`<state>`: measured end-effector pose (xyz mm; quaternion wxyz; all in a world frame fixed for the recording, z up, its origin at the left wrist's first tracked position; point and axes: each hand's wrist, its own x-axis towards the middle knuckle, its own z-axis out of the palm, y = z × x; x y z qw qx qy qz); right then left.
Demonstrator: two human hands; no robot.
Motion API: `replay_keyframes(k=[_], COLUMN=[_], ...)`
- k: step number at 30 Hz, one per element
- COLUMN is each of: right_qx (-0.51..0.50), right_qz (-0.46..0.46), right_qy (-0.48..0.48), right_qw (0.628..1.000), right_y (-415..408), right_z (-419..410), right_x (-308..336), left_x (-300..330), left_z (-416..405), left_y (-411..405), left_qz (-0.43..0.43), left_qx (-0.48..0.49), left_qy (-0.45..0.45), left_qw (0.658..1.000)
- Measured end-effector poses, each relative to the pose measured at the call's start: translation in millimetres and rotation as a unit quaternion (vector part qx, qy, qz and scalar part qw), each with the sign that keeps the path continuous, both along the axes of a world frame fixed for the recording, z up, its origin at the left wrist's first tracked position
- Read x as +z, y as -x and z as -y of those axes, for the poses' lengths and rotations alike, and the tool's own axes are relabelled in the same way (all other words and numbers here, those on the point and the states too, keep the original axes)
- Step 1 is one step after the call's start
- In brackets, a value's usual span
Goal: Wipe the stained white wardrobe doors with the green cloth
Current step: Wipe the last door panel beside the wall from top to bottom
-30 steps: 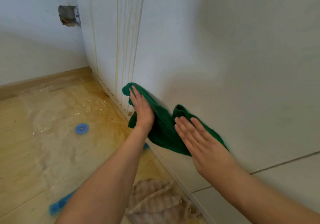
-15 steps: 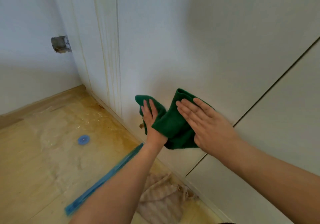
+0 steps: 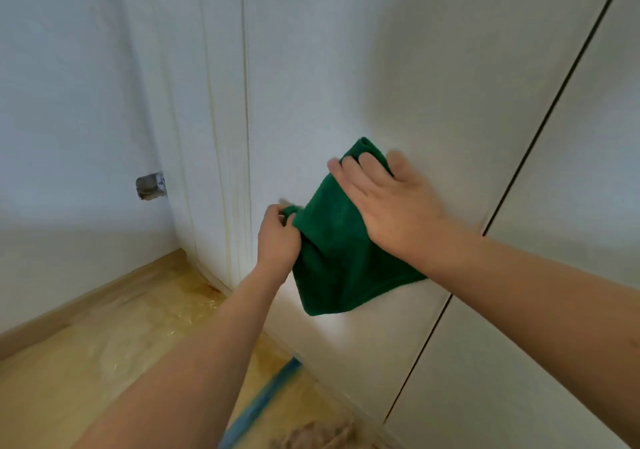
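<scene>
The green cloth (image 3: 341,258) hangs flat against the white wardrobe door (image 3: 398,67). My right hand (image 3: 391,202) presses its upper part onto the door with straight, spread fingers. My left hand (image 3: 278,237) pinches the cloth's left corner with curled fingers. Yellowish drip stains (image 3: 227,178) run down the panel left of the door's edge. A dark vertical gap (image 3: 519,174) separates this door from the one on the right.
A wooden floor under plastic sheeting (image 3: 114,337) lies at the lower left, with a blue strip (image 3: 263,400) near the wardrobe's base and a beige rag (image 3: 322,436) at the bottom edge. An open wall box (image 3: 150,185) sits in the left wall.
Both hands and the cloth have moved up the door and to the right. My left hand went from flat on the cloth to pinching its corner; the cloth now hangs spread out.
</scene>
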<state>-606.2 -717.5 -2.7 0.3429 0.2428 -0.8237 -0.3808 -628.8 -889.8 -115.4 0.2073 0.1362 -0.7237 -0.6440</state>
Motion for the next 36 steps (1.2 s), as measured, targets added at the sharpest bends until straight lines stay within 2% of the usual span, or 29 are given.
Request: replay_keyframes(k=[4,9,13,15,17,21,23,27,31,33,34,36], right_qx=[0.035,0.097,0.097,0.059,0.025,-0.014,0.000,0.013,0.032,0.047,0.058,0.074], right_qz=[-0.011,0.029,0.115,0.212,0.291,0.390,0.395,0.370,0.334,0.285,0.241,0.138], right_qy=[0.041,0.179,0.249,0.307,0.328,0.367,0.392,0.389,0.388,0.388,0.376,0.353], right_qw=[0.999,0.979,0.957,0.926,0.899,0.844,0.831,0.843,0.858,0.875,0.893,0.922], right_y=[4.6,22.0,26.2,26.1,25.0,16.8,12.4,4.7,-10.6,-12.9,-12.3,-11.7], right_z=[35.7,63.7,95.6,106.9,113.0,119.3,120.0,124.0,118.8,115.5,113.8,109.2], right_x=[24.3,69.5,124.6,165.7,206.3,338.7,400.8,513.5,655.2,721.5,733.8,790.2], left_x=[72.2,132.5,191.4,235.8,270.9,376.9,435.0,545.4,688.5,764.7,785.7,857.0], left_z=[51.8,90.8,116.7,130.0,137.8,156.2,162.0,170.3,164.6,156.2,151.9,148.2], left_y=[5.5,19.9,41.9,51.2,52.9,44.3,33.5,16.5,2.3,0.2,-2.7,-4.5], left_qz=[-0.102,-0.174,-0.229,-0.229,-0.204,-0.148,-0.131,-0.106,-0.127,-0.131,-0.119,-0.098], left_qx=[0.044,0.081,0.098,0.102,0.112,0.116,0.116,0.134,0.177,0.222,0.238,0.278], left_qy=[0.096,0.098,0.100,0.104,0.124,0.208,0.235,0.290,0.258,0.236,0.244,0.298], left_qw=[0.989,0.977,0.963,0.962,0.965,0.960,0.956,0.941,0.941,0.937,0.933,0.908])
